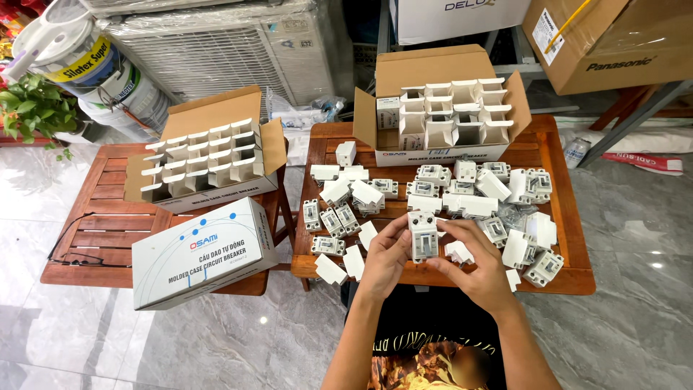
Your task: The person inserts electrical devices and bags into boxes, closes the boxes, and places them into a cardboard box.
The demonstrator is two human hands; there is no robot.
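Here, left hand [386, 254] & right hand [471, 261] both grasping white breaker [422, 235], above wooden table [559, 278] w/ loose breakers

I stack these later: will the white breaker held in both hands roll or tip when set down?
The breaker looks boxy and flat-sided, so it probably won't roll. Stood on end it may tip; those on the table mostly lie flat. Both hands, left and right, grip it, suggesting rigid plastic.

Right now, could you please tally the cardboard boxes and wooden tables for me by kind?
Open divider boxes: 2
Closed white box: 1
Wooden tables: 2
Total: 5
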